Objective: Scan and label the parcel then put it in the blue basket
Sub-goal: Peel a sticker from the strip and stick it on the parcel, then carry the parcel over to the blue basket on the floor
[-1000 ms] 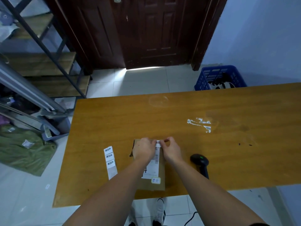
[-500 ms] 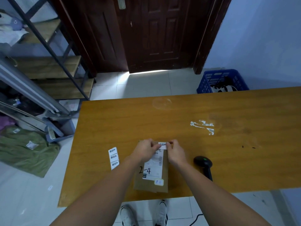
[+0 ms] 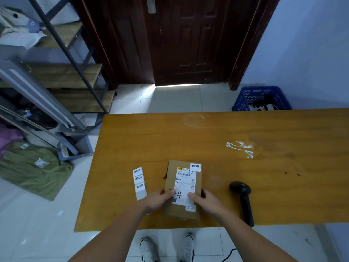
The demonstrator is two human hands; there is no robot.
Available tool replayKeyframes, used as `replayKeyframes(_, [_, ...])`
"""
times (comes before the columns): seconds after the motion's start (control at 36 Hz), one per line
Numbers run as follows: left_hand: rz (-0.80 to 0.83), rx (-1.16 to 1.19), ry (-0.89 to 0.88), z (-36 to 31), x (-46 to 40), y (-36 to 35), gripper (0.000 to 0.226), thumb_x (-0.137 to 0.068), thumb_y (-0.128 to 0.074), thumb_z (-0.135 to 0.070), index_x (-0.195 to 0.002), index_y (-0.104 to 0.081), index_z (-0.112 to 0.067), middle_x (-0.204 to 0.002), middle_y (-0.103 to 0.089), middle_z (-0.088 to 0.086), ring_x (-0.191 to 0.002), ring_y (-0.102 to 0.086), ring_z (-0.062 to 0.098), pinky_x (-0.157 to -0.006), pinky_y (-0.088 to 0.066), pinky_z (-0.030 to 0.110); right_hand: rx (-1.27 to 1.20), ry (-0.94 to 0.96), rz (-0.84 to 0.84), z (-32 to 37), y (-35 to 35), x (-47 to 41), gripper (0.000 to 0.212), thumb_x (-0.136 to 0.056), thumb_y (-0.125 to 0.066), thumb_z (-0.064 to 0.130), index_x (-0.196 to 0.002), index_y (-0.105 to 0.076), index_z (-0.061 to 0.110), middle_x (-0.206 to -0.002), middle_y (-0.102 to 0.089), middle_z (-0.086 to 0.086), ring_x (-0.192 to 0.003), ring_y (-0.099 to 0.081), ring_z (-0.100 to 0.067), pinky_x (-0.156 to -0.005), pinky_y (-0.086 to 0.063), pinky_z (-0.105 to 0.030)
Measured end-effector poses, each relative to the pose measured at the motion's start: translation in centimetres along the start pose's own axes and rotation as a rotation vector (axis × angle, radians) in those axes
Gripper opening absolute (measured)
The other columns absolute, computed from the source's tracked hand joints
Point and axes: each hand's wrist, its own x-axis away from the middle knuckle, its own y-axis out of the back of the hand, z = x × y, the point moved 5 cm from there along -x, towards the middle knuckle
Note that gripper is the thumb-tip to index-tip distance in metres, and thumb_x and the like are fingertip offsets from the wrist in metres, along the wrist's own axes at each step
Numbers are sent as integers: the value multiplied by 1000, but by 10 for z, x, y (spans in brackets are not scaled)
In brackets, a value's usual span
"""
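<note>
Cardboard parcel sits lower centre on the wooden table, small return sticker now stuck at its top right corner. Left hand and right hand have dropped from that corner to clamp its near sides. Labelling looks done; blue basket, upper right, comes next. Scanner idle right, label strip left.

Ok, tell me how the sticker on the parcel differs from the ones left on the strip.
The sticker sits alone on the parcel's far right corner, beside the shipping label; the strip lies flat on the table, left of the parcel. The sticker is single; the strip holds three in a row, with blank backing below them. Both show the same black characters on white.
</note>
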Motion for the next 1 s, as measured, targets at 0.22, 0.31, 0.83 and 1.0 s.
replayKeyframes(0.22, [-180,-102,-95,-18,21,12,80,-93,-35,-78,-137,-63,-17,-136,-68,7,-111,-66,21,-98,-53,35,9,129,-48,47,-8,11,67,-91,-67,58,-148,-48,26,-136,-61,-1,-113,-68,-21,-97,-59,-44])
replayKeyframes(0.31, [-234,-61,-144,-32,41,31,89,-84,-34,-87,-135,-63,-20,-132,-69,5,-111,-67,22,-102,-54,44,-48,160,-39,82,-1,17,78,-83,-68,67,-151,-41,38,-142,-51,3,-124,-62,-26,-104,-54,-51])
replayKeyframes(0.83, [-606,768,-340,-11,261,157,55,-80,-61,-78,-119,-71,-40,-99,-83,-8,-103,-74,22,-87,-57,44,-113,428,416,279,-159,127,51,-90,-62,62,-130,-66,31,-117,-79,-4,-110,-74,-29,-101,-56,-51])
replayKeyframes(1.0, [-763,870,-352,78,368,207,66,-70,-69,-78,-118,-76,-34,-109,-82,1,-103,-77,26,-87,-62,42,25,484,620,309,-282,196,49,-88,-69,58,-128,-68,29,-117,-80,-3,-100,-78,-22,-69,-65,-36])
